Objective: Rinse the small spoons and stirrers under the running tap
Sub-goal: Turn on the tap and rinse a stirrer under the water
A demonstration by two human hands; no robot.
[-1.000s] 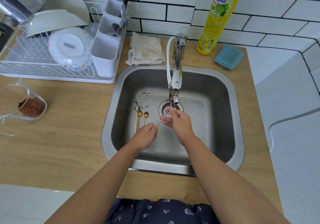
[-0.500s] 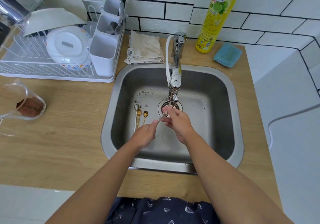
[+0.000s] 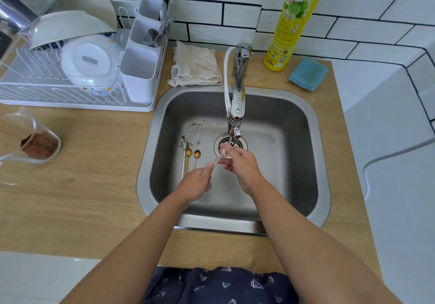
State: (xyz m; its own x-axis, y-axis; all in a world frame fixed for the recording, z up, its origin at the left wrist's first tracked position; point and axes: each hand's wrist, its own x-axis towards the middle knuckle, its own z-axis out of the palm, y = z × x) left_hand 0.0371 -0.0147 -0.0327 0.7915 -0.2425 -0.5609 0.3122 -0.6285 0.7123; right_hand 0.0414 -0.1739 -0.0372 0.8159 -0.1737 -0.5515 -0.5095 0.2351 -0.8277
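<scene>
Bright, even daylight; wide-angle pic, mostly sharp.

Soft light, only faint shadows. Mild glare on the stainless steel sink rim (image 3: 235, 225) and chrome tap body (image 3: 241, 56). Strong barrel distortion: white tile grout lines (image 3: 353, 19) curve twd edges. Clear glass jug w/ brown contents (image 3: 30, 139), far left, stretched & slightly soft.

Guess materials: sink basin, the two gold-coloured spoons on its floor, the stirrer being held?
Sink basin: likely stainless steel, brushed grey with soft reflections.
Gold spoons: probably metal with a gold-tone polish; the bowls glint.
Stirrer: thin and pale, maybe plastic; too small to be sure. The left hand pinches one end, the right hand the other.
</scene>
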